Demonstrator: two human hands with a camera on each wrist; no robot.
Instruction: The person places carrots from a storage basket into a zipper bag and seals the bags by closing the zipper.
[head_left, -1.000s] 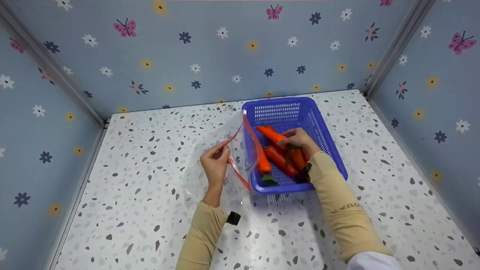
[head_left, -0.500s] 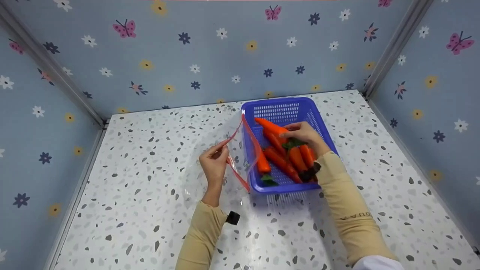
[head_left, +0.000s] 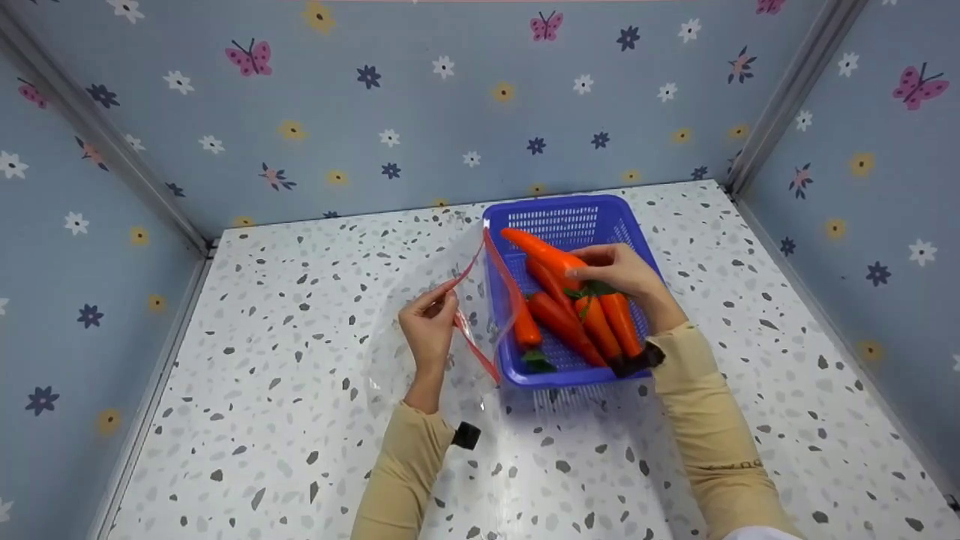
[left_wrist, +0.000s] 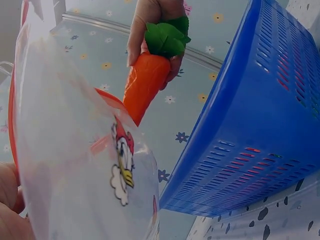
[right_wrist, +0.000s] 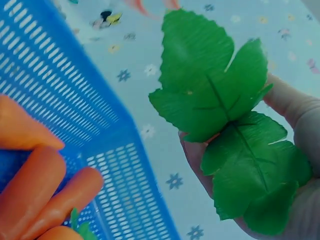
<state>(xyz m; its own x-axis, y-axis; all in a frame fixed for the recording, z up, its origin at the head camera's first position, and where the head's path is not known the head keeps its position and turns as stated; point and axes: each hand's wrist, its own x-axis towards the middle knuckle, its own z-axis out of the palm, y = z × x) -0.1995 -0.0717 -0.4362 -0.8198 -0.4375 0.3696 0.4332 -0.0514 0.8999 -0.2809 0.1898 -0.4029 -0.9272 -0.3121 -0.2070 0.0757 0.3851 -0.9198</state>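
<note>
My left hand [head_left: 429, 326] pinches the red-striped edge of a clear plastic zip bag [left_wrist: 75, 150], whose mouth gapes toward the basket. A cartoon print shows on the bag in the left wrist view. My right hand [head_left: 626, 274] grips an orange carrot [head_left: 544, 253] near its leafy end, over the blue basket [head_left: 559, 380]. The tip of this carrot points toward the back left, close to the top of the bag's mouth. Its green leaves [right_wrist: 240, 125] cover part of my palm in the right wrist view. Several other carrots [head_left: 559, 322] lie in the basket.
One carrot [head_left: 527, 334] lies along the basket's left side, partly behind the bag's clear edge. The basket stands on a speckled tabletop [head_left: 285, 360]. Patterned blue panels [head_left: 450, 105] close in the back and both sides.
My right hand has raised the carrot from the pile, and its tip has moved up and left. The right forearm has shifted right. My left hand and the bag have stayed nearly still.
</note>
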